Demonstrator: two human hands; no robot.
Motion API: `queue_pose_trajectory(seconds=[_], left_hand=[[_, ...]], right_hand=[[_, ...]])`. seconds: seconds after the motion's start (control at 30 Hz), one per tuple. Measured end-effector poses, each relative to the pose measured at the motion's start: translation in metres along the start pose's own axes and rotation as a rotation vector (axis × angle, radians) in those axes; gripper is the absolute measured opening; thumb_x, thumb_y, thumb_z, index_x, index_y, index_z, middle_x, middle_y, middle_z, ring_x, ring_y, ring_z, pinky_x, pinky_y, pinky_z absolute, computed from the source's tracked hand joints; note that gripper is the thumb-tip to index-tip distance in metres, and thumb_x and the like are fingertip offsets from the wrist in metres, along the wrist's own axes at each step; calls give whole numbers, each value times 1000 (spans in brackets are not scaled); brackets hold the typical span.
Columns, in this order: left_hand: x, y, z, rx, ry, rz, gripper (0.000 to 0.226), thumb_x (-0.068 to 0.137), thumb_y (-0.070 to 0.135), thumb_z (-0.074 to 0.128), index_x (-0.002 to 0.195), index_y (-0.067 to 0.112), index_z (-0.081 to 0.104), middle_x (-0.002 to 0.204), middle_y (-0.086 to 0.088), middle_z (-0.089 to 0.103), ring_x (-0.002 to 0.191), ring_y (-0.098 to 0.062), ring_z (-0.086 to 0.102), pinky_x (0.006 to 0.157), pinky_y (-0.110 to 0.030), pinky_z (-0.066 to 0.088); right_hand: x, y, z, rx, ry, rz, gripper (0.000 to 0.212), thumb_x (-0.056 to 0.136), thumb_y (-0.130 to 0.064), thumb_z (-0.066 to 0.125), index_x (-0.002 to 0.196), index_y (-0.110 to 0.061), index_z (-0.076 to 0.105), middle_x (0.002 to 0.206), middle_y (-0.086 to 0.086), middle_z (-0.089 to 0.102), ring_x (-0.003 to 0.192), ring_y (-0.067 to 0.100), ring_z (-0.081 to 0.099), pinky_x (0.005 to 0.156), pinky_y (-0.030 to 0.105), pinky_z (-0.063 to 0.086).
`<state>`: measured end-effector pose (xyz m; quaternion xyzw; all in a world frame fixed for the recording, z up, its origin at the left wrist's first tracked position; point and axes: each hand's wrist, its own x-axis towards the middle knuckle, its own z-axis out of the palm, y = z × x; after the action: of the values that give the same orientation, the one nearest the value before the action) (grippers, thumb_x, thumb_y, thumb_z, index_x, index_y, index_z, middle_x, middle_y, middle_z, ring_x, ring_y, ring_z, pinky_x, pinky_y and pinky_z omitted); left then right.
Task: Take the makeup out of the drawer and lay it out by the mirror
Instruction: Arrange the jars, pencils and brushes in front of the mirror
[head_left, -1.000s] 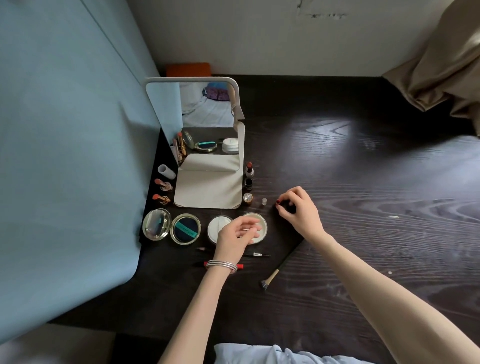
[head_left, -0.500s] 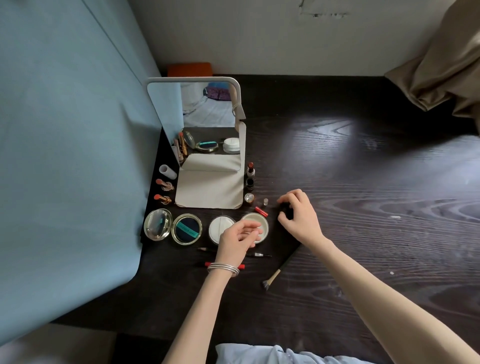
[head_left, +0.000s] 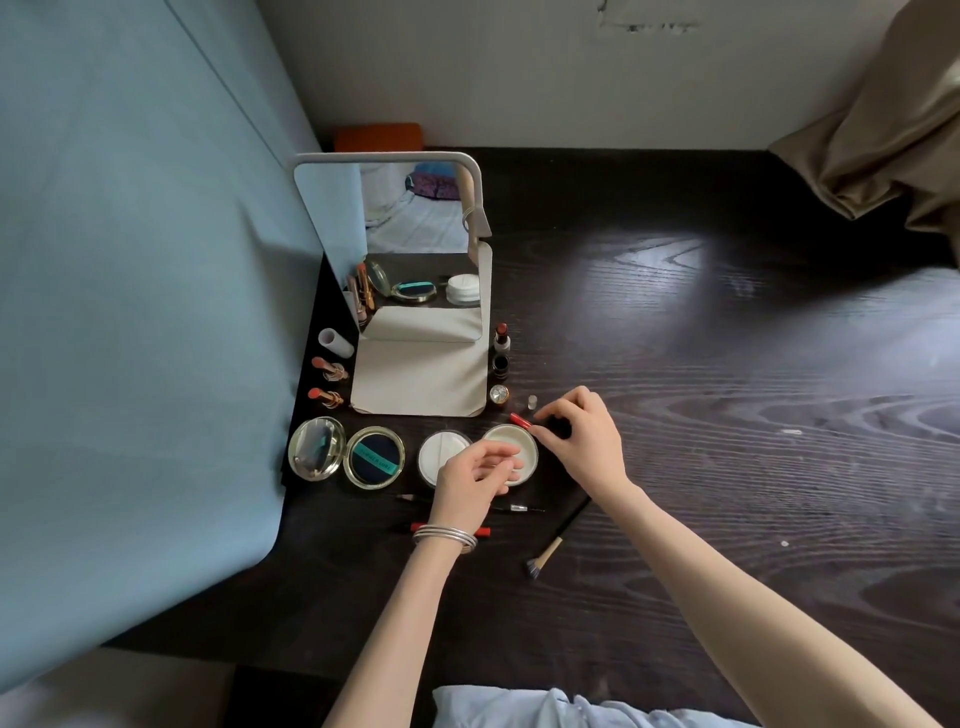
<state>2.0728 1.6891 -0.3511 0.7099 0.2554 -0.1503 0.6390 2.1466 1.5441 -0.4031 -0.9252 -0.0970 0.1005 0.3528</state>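
Dark table: right hand pinching red lipstick, left hand loose, holding nothing; best set down gently beside mirror.

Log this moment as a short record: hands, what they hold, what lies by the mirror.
right hand: pinches a red stick at its dark end, just above the table
left hand: fingers loosely curled over the cream jar, holding nothing
mirror: upright on its base
in front of mirror: open compact, white lid
loose: brush
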Motion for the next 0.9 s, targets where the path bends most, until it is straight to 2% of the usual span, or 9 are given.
queue_pose_trajectory(seconds=[0.1, 0.23, 0.43, 0.53, 0.63, 0.77, 0.9], left_hand=[[0, 0, 1, 4, -1, 1, 19, 88, 7, 58, 90, 25, 63, 87, 2, 70, 83, -12, 68, 69, -19, 55], [1, -2, 2, 3, -1, 0, 19, 89, 5, 58, 90, 23, 63, 87, 0, 70, 82, -11, 68, 69, -19, 55], [1, -4, 6, -16, -6, -1, 19, 88, 4, 58, 89, 21, 65, 85, -2, 70, 77, -8, 67, 68, -20, 54], [3, -2, 8, -36, -9, 2, 21, 88, 3, 58, 86, 23, 65, 84, -3, 70, 75, -7, 67, 66, -18, 54], [4, 1, 9, -58, -7, 13, 21, 88, 2, 58, 85, 22, 65, 83, -3, 69, 72, -5, 66, 64, -17, 53], [7, 1, 6, -69, -7, 24, 23, 88, 1, 57, 84, 23, 65, 84, -2, 69, 73, -5, 66, 64, -17, 53], [10, 3, 5, -47, -17, 35, 20, 89, 3, 57, 87, 21, 65, 83, 1, 69, 72, -1, 65, 66, -19, 53]], right_hand=[[-1, 3, -1, -46, -13, -22, 12, 77, -25, 74, 86, -18, 71, 85, -9, 49, 84, 10, 44, 68, 23, 35], [-6, 15, -10, -75, 10, -41, 13, 77, -20, 74, 89, -18, 72, 87, -6, 50, 84, 13, 45, 69, 29, 42], [-3, 20, -21, -225, -26, -174, 28, 65, -20, 83, 90, -18, 72, 85, 2, 58, 79, 24, 54, 63, 33, 46], [3, 15, -22, -376, -23, -290, 23, 61, -22, 86, 81, -22, 74, 71, -4, 62, 69, 24, 55, 57, 29, 41], [5, 14, -23, -412, -3, -335, 19, 62, -20, 84, 76, -21, 72, 67, -7, 64, 66, 21, 54, 57, 26, 34], [2, 17, -24, -287, 24, -209, 19, 64, -14, 79, 76, -15, 64, 66, -5, 63, 68, 22, 54, 62, 25, 34], [5, 13, -26, -189, 14, -67, 13, 71, -14, 71, 81, -13, 62, 74, -1, 64, 77, 22, 54, 70, 28, 35]])
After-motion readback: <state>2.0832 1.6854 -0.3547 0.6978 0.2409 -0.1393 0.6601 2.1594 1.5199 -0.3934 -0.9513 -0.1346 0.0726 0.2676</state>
